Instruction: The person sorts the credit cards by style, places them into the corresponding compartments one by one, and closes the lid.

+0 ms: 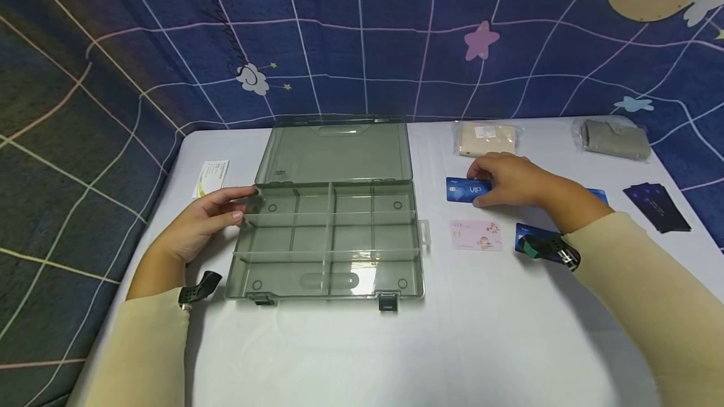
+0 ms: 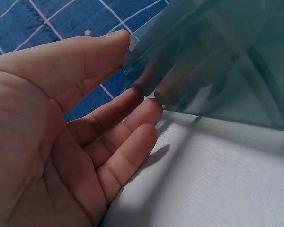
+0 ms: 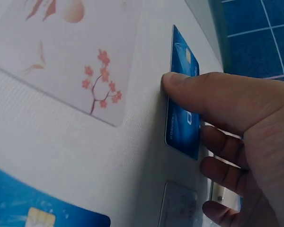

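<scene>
A grey see-through organiser box (image 1: pixel 330 231) lies open on the white table (image 1: pixel 498 331), its lid (image 1: pixel 334 152) folded back and its compartments holding nothing. My left hand (image 1: pixel 244 204) holds the box's left rear corner; the left wrist view shows the thumb (image 2: pixel 99 47) on the box (image 2: pixel 217 56) and the other fingers curled beside it. Right of the box, my right hand (image 1: pixel 481 188) pinches a blue VIP card (image 1: pixel 460 191). In the right wrist view the thumb (image 3: pixel 203 94) presses one long edge of that card (image 3: pixel 182 61) and the fingers curl at the other.
A pink card (image 1: pixel 476 234) and another blue card (image 1: pixel 532 237) lie just in front of my right hand. A further blue card (image 1: pixel 598 195), dark cards (image 1: pixel 656 206), a bagged beige wallet (image 1: pixel 486 139) and a grey wallet (image 1: pixel 613 139) sit at the right rear. A white card (image 1: pixel 210 178) lies left of the box.
</scene>
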A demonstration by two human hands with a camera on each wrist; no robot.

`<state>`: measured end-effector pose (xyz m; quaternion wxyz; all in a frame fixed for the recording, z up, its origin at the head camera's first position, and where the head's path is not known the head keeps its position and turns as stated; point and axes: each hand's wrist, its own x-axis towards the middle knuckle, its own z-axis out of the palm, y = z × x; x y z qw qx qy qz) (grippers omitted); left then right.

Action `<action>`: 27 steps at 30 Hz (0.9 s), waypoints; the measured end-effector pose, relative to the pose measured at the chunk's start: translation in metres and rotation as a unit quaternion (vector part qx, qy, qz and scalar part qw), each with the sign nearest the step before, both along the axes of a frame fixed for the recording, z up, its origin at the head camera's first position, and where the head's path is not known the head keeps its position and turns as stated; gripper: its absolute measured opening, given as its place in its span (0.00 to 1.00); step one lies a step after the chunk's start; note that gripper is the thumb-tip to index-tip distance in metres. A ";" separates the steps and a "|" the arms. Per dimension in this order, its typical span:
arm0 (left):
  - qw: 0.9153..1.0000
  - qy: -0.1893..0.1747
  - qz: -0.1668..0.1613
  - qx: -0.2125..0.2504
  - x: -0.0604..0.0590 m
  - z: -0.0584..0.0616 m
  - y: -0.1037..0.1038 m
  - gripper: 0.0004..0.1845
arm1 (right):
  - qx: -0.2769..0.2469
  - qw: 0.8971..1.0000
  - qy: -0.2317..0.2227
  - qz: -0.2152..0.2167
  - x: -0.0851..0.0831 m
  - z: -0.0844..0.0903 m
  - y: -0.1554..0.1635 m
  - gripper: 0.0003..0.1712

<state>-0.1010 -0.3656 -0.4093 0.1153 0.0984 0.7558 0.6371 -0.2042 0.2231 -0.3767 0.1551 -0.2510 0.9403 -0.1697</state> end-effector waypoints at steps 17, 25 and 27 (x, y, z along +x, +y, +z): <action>1.000 0.012 0.008 0.006 0.003 -0.007 0.001 0.26 | -0.067 0.996 -0.058 -0.032 -0.007 -0.006 0.004 0.23; 1.000 0.025 -0.003 -0.004 0.003 -0.010 -0.003 0.27 | -0.110 0.992 -0.054 -0.017 -0.011 0.002 0.013 0.05; 1.000 0.029 -0.004 -0.004 0.003 -0.010 -0.002 0.27 | -0.112 0.991 -0.066 -0.024 -0.012 0.006 0.015 0.04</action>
